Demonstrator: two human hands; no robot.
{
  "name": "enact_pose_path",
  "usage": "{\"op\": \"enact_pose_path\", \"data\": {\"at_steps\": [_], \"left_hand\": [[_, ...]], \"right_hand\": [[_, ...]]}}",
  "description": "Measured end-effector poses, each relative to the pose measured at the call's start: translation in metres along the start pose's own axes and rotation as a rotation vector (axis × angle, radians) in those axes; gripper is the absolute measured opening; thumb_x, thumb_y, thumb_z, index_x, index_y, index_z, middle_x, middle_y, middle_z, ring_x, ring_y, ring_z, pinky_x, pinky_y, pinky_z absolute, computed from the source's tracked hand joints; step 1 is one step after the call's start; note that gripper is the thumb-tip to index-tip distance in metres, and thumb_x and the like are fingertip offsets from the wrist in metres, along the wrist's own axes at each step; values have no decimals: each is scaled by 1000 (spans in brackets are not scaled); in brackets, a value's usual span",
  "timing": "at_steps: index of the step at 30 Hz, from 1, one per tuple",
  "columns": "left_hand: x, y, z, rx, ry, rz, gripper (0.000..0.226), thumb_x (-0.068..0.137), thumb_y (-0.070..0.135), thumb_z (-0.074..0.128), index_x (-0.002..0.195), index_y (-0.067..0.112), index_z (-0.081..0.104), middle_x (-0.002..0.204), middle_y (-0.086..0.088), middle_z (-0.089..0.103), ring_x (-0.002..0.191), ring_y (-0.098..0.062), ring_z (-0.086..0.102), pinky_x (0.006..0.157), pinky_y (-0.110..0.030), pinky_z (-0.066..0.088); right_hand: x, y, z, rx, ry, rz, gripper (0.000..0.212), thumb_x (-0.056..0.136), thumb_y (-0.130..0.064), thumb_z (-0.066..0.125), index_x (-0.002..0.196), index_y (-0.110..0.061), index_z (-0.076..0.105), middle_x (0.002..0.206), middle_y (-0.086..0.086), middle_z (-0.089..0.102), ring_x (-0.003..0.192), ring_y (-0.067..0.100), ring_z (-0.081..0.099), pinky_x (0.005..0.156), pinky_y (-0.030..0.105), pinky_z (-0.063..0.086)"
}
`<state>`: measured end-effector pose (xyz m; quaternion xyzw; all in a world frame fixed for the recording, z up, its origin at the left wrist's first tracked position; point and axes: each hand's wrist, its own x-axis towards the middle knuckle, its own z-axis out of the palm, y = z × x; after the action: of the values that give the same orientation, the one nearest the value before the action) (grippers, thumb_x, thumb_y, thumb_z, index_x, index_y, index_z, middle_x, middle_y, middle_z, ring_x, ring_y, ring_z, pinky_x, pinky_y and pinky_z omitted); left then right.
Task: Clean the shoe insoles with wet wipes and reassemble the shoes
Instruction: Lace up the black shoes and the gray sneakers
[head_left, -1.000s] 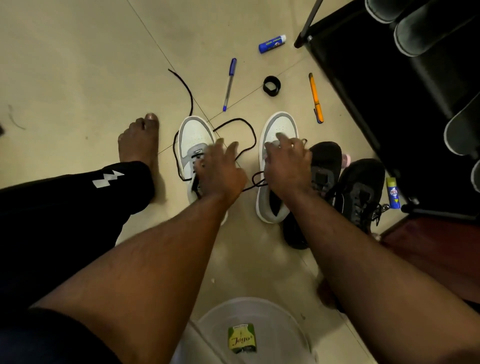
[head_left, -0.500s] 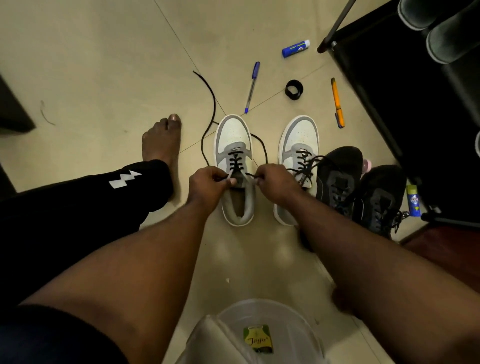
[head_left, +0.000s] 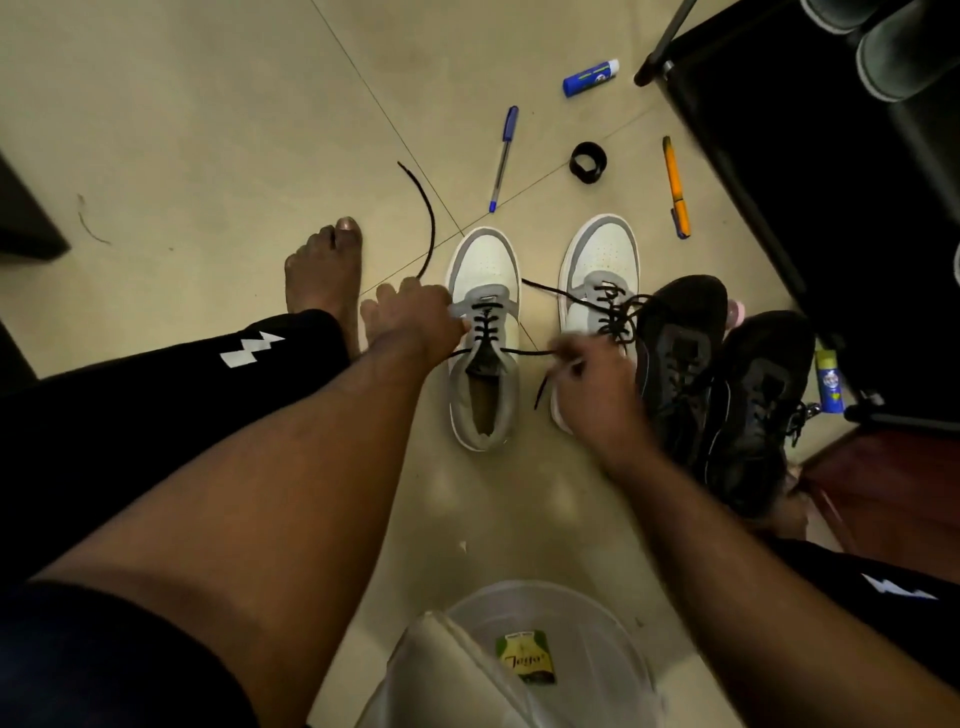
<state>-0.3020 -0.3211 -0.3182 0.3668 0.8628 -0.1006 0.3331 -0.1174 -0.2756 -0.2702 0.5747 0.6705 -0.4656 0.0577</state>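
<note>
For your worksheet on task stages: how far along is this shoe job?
Done: both white sneakers stand together, the right sneaker laced. In hand: left hand and right hand pull the lace of the left sneaker. Left: tying it. Insoles can't be seen.

One cam only, worn on the person's head, so no 2nd view and no overlap. It looks steeply down and fwd at the tiled floor (head_left: 156, 104), w/ both forearms running up from the bottom edge toward frame centre. Wide-angle lens: floor grout lines splay outward, edges stretch. Near range, arm's reach: left hand (head_left: 415, 322) and right hand (head_left: 592, 384) sit mid-frame by the white sneakers (head_left: 485, 332). A clear tub (head_left: 597, 613) lies closest, at bottom edge; pens and a dark rack (head_left: 831, 182) sit farthest, along the top.
</note>
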Motion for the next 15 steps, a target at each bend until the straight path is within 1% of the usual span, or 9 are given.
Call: {"op": "enact_pose_path", "data": {"at_steps": [1,2,3,4,6,8,10,12,15], "left_hand": [[5,6,-4,-47,0,37,48,94,51,57,138,31,52,143,-4,48,133,-32,39,104,-44,31],[10,12,-7,-147,-28,94,49,94,45,60,141,31,51,145,-3,48,134,-30,39,105,-42,30],[15,17,-9,-273,-97,161,50,94,36,64,142,27,51,146,-3,48,135,-27,41,106,-38,32],[19,21,-9,-381,-183,224,53,94,25,66,143,21,50,147,-4,48,135,-25,43,107,-32,34],[22,25,-7,-415,-329,319,62,90,11,70,147,14,45,147,-6,46,134,-23,45,103,-21,36],[25,22,-2,-334,-405,364,74,84,4,73,149,14,40,148,-7,39,133,-25,44,103,-23,38],[28,17,5,-302,-413,377,81,82,-2,72,151,17,36,153,-7,31,135,-27,41,107,-29,38],[33,11,11,-321,-403,359,88,80,-2,73,154,21,32,163,-3,18,143,-25,34,111,-29,34],[35,10,12,-300,-414,360,87,83,-2,70,155,25,29,167,0,6,148,-24,24,115,-30,31]], "right_hand": [[-8,-5,27,370,-153,192,24,97,-12,53,120,-12,61,114,13,64,83,19,63,74,29,50],[-12,-8,52,716,-257,399,23,99,-8,49,119,-11,60,105,14,66,69,16,62,62,28,53],[-10,-8,75,1012,-278,569,25,99,-4,46,120,-12,59,95,13,64,58,14,59,54,26,53],[-4,-9,92,1248,-236,685,28,99,-2,45,121,-13,58,86,10,62,51,12,56,48,23,52],[16,-12,111,1550,-147,789,26,99,-4,46,120,-13,60,80,7,60,47,9,55,44,19,50],[29,-16,118,1703,-101,810,20,99,-10,51,116,-12,61,78,4,61,47,8,56,43,17,50],[37,-19,124,1704,-75,806,12,97,-15,56,106,-14,63,73,0,58,45,4,51,39,14,44],[39,-20,128,1674,-61,801,7,98,-17,54,93,-19,60,69,-2,54,42,2,45,35,12,35],[35,-14,127,1702,-63,777,9,98,-17,52,96,-19,60,71,-2,57,41,2,44,34,11,33]]}}
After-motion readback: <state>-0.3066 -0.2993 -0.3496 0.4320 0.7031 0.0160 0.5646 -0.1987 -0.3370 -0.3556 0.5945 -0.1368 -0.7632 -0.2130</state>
